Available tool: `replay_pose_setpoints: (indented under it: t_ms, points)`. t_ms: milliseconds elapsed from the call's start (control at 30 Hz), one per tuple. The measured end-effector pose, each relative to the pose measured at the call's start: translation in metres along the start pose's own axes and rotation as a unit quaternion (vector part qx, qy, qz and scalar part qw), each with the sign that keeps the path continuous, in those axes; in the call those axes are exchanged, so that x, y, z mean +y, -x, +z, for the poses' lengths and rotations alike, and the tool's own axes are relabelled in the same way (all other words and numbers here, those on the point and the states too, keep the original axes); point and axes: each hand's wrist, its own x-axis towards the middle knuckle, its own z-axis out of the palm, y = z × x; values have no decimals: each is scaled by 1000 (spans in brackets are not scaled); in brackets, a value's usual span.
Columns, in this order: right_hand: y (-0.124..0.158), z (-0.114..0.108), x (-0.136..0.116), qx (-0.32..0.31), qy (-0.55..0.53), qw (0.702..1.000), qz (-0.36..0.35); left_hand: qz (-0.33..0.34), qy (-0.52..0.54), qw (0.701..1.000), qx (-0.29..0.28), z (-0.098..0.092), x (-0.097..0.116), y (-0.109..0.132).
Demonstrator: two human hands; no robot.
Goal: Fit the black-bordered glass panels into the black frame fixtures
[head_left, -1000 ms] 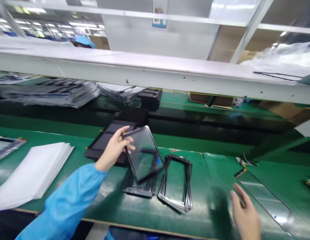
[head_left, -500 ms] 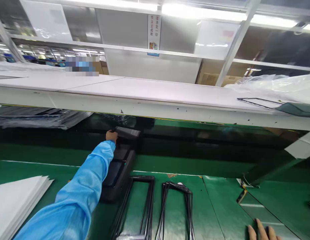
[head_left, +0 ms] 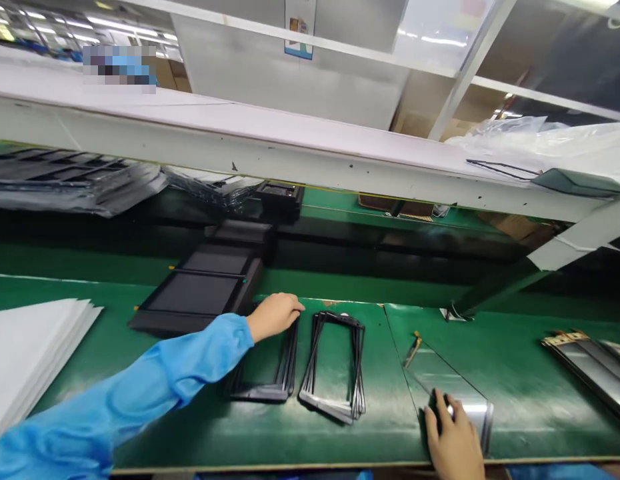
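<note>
My left hand (head_left: 276, 315), in a blue sleeve (head_left: 190, 363), has its fingers closed at the far right corner of a stack of thin black rectangular frames (head_left: 263, 393). The hand hides part of that corner. A second stack of such frames (head_left: 333, 417), fanned a little askew, lies just to its right. On the near end of a thin glassy screen panel (head_left: 453, 380) rest the outstretched fingers of my right hand (head_left: 455, 433). A narrow gold-coloured flex strip (head_left: 413, 350) sticks out at the panel's far left corner.
A black box-like unit (head_left: 197, 283) stands behind my left arm. White sheets (head_left: 35, 347) are piled at left, more panels (head_left: 585, 370) at right. Above the green bench (head_left: 390, 440) runs a white shelf (head_left: 290, 150) with a slanted post (head_left: 575, 243). Bagged parts (head_left: 80, 187) lie beneath it.
My left hand has left the far end of the black unit and come nearer and right to the frames. My right hand still touches the panel. The view has tilted downward.
</note>
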Motion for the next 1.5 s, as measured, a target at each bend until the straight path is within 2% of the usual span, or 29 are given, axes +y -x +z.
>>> replay_pose_setpoints:
  t_ms: [100, 200, 300, 433, 533, 600, 633, 700, 767, 800, 867, 967, 1100, 1300, 1500]
  points:
    - [38, -6, 1, -5, 19, 998, -68, 0, -25, 999, -31, 40, 36, -11]
    - [62, -18, 1, 30, -3, 992, -125, -23, -29, 998, -47, 61, 58, -34]
    - [65, -39, -3, 64, -40, 985, -154, -48, -5, 997, -62, 67, 70, -52]
    - [49, -77, 1, 27, -58, 983, -171, -67, 91, 991, -76, 55, 79, -56]
    - [37, -109, -3, 35, -88, 985, -141, -64, 205, 974, -78, 38, 87, -37]
    - [30, -127, -20, 68, -171, 982, -46, -59, 277, 957, -58, 26, 93, -15]
    - [27, -133, -33, 73, -237, 969, 23, -58, 307, 949, -44, 22, 97, -2]
    - [21, -141, -67, 45, -385, 907, 166, -58, 352, 934, -19, 17, 103, 26]
    - [16, -143, -105, -19, -507, 825, 248, -63, 410, 910, 4, 17, 109, 52]
    - [15, -143, -123, -46, -549, 792, 261, -66, 442, 895, 15, 18, 111, 64]
    - [12, -141, -154, -88, -595, 754, 264, -71, 494, 865, 42, 20, 113, 85]
    - [12, -137, -184, -137, -616, 730, 261, -69, 514, 850, 91, 20, 115, 109]
    - [12, -136, -203, -173, -638, 704, 260, -63, 505, 851, 126, 15, 113, 128]
    - [14, -140, -216, -173, -654, 685, 272, -49, 492, 859, 133, 16, 107, 138]
    - [17, -140, -216, -171, -647, 692, 271, -31, 507, 851, 131, 21, 104, 141]
